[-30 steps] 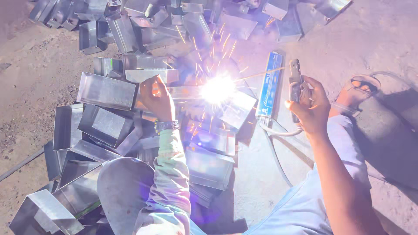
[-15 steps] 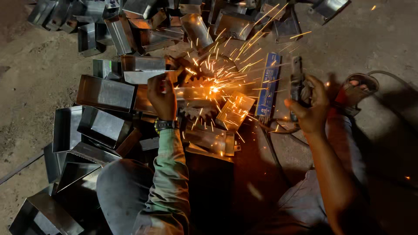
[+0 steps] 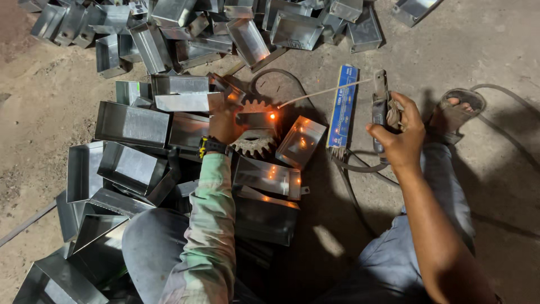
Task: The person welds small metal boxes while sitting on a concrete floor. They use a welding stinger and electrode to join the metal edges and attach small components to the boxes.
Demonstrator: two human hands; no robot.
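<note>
Nearest, at 6 o'clock, the person's knees frame a dark steel box (image 3: 264, 217), its edge flecked with orange glow. Just above it lies a shinier box (image 3: 267, 175), and above that a toothed gear (image 3: 253, 143), grey and rusty, sits at the centre of the view. The left hand (image 3: 225, 125), wearing a watch (image 3: 212, 146), presses down on the box (image 3: 256, 119) at the gear's 12 o'clock, fingers curled over its edge. A small orange weld spot (image 3: 273, 116) glows on that box's right rim. The right hand (image 3: 396, 135), at 3 o'clock, is clenched around the holder (image 3: 381, 110); its rod (image 3: 323, 93) slants toward 10 o'clock, tip just short of the spot. A blue packet (image 3: 343, 104) lies between them. Boxes crowd 7 through 12 o'clock; bare floor (image 3: 484, 50) opens from 1 to 3 o'clock, crossed by a cable (image 3: 360, 166) and a sandalled foot (image 3: 453, 112).
</note>
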